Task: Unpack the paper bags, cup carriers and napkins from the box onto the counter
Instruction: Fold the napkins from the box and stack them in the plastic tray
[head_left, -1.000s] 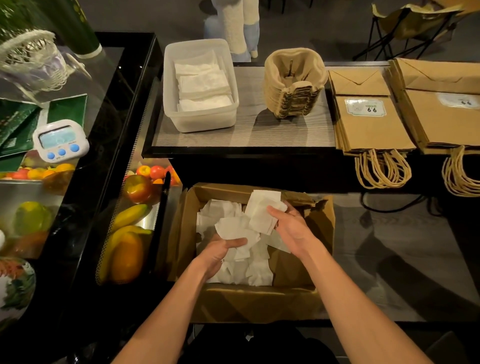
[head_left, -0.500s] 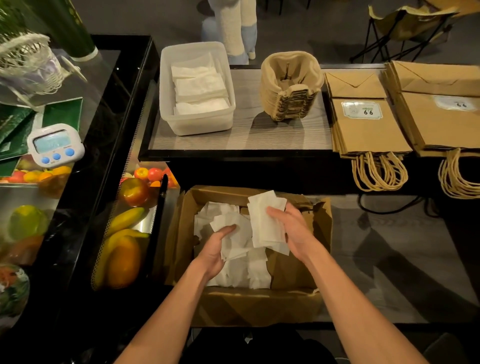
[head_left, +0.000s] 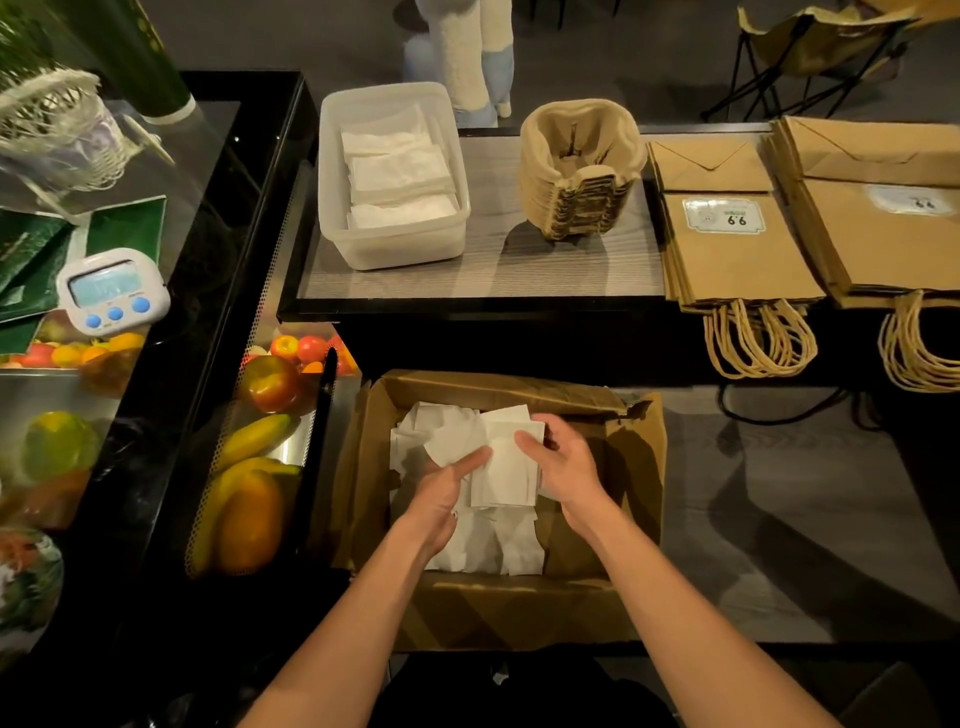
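A: What has the right hand (head_left: 563, 467) got?
B: It grips a stack of napkins (head_left: 506, 467), thumb on top, fingers curled round its right edge, inside the box (head_left: 519, 608).
A: And the left hand (head_left: 441, 499)?
B: Just beside it, fingers stretched out against the stack's left edge, gripping nothing. Loose napkins (head_left: 488, 545) lie beneath both hands.
A: Anything beyond them?
B: On the bench (head_left: 519, 270): a plastic tub (head_left: 337, 208) of napkins, cup carriers (head_left: 576, 176), paper bags (head_left: 737, 260)
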